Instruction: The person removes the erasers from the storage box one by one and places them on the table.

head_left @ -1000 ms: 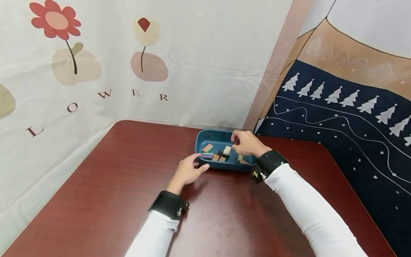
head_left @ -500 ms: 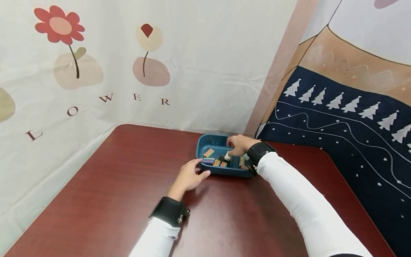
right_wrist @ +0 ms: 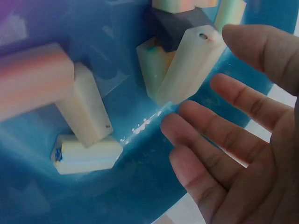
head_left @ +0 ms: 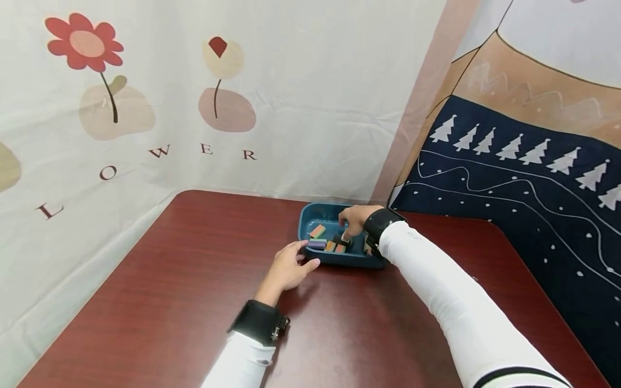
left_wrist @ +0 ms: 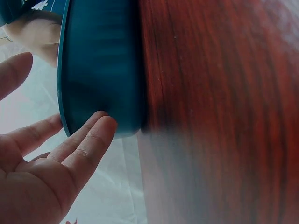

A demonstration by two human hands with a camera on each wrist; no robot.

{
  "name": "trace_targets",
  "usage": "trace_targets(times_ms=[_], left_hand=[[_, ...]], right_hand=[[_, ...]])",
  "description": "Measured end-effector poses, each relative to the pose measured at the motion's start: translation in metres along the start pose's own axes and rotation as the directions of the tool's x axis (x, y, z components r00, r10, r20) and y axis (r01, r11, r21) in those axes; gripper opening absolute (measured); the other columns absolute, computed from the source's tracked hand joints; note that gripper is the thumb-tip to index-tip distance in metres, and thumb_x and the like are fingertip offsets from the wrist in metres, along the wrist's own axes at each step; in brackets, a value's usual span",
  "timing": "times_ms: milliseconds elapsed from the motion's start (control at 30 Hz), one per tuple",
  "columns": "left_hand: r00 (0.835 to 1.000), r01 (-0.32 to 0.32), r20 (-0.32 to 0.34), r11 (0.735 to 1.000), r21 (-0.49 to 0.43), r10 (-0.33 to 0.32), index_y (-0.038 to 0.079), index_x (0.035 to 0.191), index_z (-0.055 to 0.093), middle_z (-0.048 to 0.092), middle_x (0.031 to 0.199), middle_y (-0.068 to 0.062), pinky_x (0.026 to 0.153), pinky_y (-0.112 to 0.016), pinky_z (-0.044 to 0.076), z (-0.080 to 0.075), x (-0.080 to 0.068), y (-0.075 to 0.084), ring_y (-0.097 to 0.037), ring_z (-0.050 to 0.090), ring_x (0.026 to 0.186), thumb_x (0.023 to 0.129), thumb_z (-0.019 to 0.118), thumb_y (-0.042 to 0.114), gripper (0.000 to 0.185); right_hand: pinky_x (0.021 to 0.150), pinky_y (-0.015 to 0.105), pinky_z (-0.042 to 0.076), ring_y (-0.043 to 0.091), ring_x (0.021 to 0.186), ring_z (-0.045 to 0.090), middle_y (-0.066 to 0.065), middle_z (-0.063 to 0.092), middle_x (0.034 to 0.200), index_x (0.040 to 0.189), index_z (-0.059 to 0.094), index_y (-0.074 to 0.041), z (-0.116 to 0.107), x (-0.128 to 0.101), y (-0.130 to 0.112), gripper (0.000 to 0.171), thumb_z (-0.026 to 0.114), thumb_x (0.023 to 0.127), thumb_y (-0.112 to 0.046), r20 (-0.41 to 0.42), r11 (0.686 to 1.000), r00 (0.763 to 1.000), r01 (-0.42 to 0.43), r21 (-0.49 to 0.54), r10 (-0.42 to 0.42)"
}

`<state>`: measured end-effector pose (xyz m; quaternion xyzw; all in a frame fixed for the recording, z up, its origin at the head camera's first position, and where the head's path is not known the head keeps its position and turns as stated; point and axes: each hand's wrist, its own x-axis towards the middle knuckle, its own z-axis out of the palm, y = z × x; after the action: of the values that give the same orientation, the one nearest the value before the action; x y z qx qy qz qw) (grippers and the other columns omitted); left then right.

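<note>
A blue plastic bin (head_left: 346, 260) at the table's far side holds several slanted-end block erasers. My left hand (head_left: 287, 267) is at its near left corner; in the left wrist view its extended fingers meet the bin's outer wall (left_wrist: 100, 56). My right hand (head_left: 356, 219) reaches down inside the bin. In the right wrist view its thumb (right_wrist: 254, 44) lies right at the end of a white eraser (right_wrist: 191, 67), the other fingers spread loosely below. That eraser leans over a dark eraser (right_wrist: 175, 25). A purple eraser (head_left: 317, 244) and an orange-green eraser (head_left: 317, 231) lie further left.
The bin stands on a reddish-brown table (head_left: 194, 280). Close behind the table hang a white flower-print cloth (head_left: 310, 97) and a dark blue cloth with trees (head_left: 485, 183). More pale erasers (right_wrist: 86, 156) lie in the bin's other end.
My right hand has moved left and down into the bin, from above its right side to the white eraser. The left hand stays by the near left corner.
</note>
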<state>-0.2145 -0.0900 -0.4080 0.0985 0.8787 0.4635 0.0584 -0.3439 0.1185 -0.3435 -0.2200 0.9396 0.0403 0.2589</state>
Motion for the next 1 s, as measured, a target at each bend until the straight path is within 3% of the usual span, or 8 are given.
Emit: trace_targets(times_ms=[133,367,1000], left_hand=[[1.000,0.007,0.001,1.000,0.004,-0.007,0.006,0.145,0.045,0.042,0.146,-0.017,0.096,-0.045,0.047,-0.002,-0.002,0.001,-0.030,0.057,0.119,0.093,0.067,0.032,0.062],[1.000,0.007,0.008,1.000,0.004,-0.007,0.006,0.144,0.045,0.044,0.145,-0.018,0.097,-0.046,0.046,0.000,-0.002,0.001,-0.030,0.058,0.118,0.093,0.067,0.033,0.062],[1.000,-0.009,0.005,0.999,0.037,0.009,0.006,0.144,0.046,0.047,0.143,-0.017,0.097,-0.046,0.046,-0.001,0.001,-0.002,-0.029,0.058,0.117,0.093,0.067,0.033,0.061]], right_hand=[[0.081,0.040,0.049,0.020,0.094,0.057,0.005,0.060,0.116,0.127,0.059,-0.016,0.000,0.003,-0.002,0.046,0.071,0.088,-0.038,0.011,1.000,1.000,-0.013,-0.026,0.013],[0.071,0.035,0.049,0.018,0.084,0.057,0.000,0.061,0.101,0.110,0.066,-0.017,0.004,0.010,0.002,0.031,0.075,0.085,-0.033,-0.011,0.999,1.000,0.017,-0.028,-0.017],[0.069,0.033,0.050,0.017,0.082,0.057,-0.001,0.061,0.095,0.107,0.068,-0.015,0.002,0.013,0.002,0.028,0.076,0.084,-0.030,-0.050,0.998,0.997,0.051,-0.023,-0.052]])
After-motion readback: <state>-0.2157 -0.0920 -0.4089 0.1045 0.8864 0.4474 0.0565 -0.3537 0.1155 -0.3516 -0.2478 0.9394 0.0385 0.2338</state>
